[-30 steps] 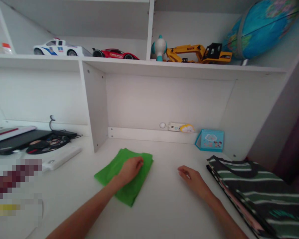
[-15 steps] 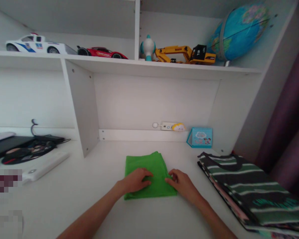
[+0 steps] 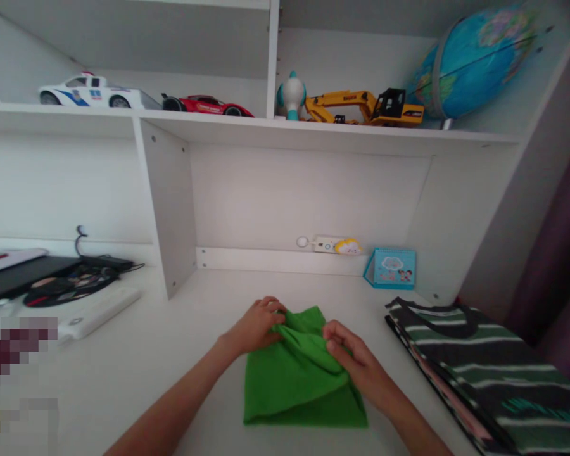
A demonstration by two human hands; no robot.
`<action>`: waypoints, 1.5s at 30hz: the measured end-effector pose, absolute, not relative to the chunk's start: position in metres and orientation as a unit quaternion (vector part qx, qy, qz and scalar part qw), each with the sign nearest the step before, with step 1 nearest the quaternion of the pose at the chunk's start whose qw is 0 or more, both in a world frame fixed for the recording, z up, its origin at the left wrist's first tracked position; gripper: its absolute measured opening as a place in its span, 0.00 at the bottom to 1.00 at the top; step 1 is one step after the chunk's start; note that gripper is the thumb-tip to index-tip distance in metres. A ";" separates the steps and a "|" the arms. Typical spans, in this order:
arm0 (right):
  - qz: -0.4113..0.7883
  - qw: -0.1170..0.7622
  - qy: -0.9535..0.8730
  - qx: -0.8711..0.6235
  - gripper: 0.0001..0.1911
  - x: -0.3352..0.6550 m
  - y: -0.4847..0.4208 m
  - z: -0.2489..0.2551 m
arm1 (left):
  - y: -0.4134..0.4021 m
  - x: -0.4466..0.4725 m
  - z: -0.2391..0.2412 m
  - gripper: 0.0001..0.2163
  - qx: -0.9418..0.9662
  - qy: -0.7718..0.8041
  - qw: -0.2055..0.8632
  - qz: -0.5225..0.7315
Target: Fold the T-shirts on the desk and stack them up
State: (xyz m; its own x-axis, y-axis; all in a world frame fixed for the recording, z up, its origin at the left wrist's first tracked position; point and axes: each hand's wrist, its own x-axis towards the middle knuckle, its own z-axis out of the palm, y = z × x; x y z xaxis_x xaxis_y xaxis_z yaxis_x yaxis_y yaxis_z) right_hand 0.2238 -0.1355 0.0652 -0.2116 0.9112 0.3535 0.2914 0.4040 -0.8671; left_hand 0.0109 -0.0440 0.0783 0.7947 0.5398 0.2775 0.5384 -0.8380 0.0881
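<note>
Here's the bright-green, rumpled fabric piece (image 3: 299,380) on the smooth white counter (image 3: 218,430), in front and to the left of the light-blue, tent-shaped desk calendar (image 3: 392,269)! The left hand (image 3: 259,326) has its grip closed on the fabric; the right hand (image 3: 351,354), nearer the calendar, pinches it too, folds bunching between. A dark, green-and-white-striped folded shirt (image 3: 479,354) lies in front of the calendar, rightward.

The cloth (image 3: 289,386) rests on the desk (image 3: 123,367) — clothes stack (image 3: 484,367) right, calendar (image 3: 393,269) behind both.
</note>
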 end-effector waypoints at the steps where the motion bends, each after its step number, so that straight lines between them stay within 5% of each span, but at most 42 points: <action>1: 0.351 0.471 -0.686 -0.431 0.11 0.231 -0.135 0.068 | -0.043 0.006 0.087 0.08 0.944 0.291 -0.010 0.157; 6: 0.428 0.361 -0.719 -0.410 0.17 0.260 -0.142 0.081 | -0.059 -0.013 0.142 0.05 0.922 0.314 -0.048 0.221; 10: 0.353 0.290 -0.760 -0.463 0.09 0.275 -0.148 0.092 | -0.080 -0.035 0.176 0.02 0.898 0.326 -0.009 0.295; 13: 0.268 0.401 -0.728 -0.487 0.09 0.283 -0.140 0.111 | -0.087 -0.053 0.187 0.07 0.866 0.409 0.077 0.277; 19: 0.340 0.649 -0.553 -0.397 0.08 0.279 -0.113 0.146 | -0.072 -0.073 0.175 0.13 0.873 0.397 0.266 0.100; 21: 0.383 0.621 -0.562 -0.391 0.08 0.277 -0.111 0.147 | -0.062 -0.080 0.165 0.12 0.870 0.394 0.291 0.049; 24: 0.431 0.447 -0.683 -0.386 0.19 0.281 -0.104 0.146 | -0.040 -0.089 0.152 0.10 0.878 0.392 0.271 0.040; 26: 0.344 0.359 -0.747 -0.441 0.24 0.284 -0.089 0.148 | -0.022 -0.087 0.150 0.08 0.871 0.436 0.215 0.074; 28: 0.186 0.355 -0.746 -0.532 0.17 0.284 -0.068 0.157 | -0.007 -0.075 0.155 0.07 0.837 0.517 0.131 0.126; 33: -0.127 0.552 -0.618 -0.546 0.19 0.281 -0.050 0.195 | -0.014 -0.041 0.196 0.13 0.718 0.498 -0.100 0.477; 36: -0.155 0.609 -0.617 -0.474 0.17 0.294 -0.084 0.197 | -0.045 -0.050 0.210 0.14 0.773 0.383 -0.087 0.498; 38: -0.020 0.524 -0.699 -0.486 0.14 0.310 -0.116 0.182 | -0.066 -0.067 0.202 0.12 0.850 0.379 -0.013 0.366; 42: 0.305 0.153 -0.772 -0.536 0.26 0.339 -0.161 0.131 | -0.088 -0.093 0.157 0.19 0.904 0.392 0.169 -0.022; 45: 0.390 0.083 -0.734 -0.550 0.32 0.345 -0.163 0.095 | -0.090 -0.085 0.124 0.20 0.895 0.400 0.184 -0.076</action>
State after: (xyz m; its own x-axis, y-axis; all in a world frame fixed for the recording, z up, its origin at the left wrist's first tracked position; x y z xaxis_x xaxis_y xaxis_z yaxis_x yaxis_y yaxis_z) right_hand 0.3449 -0.1626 0.0948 -0.3806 0.8723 -0.3072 0.7424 0.0901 -0.6639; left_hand -0.0854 -0.0895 0.1237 0.6684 0.6879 -0.2829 0.7437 -0.6122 0.2684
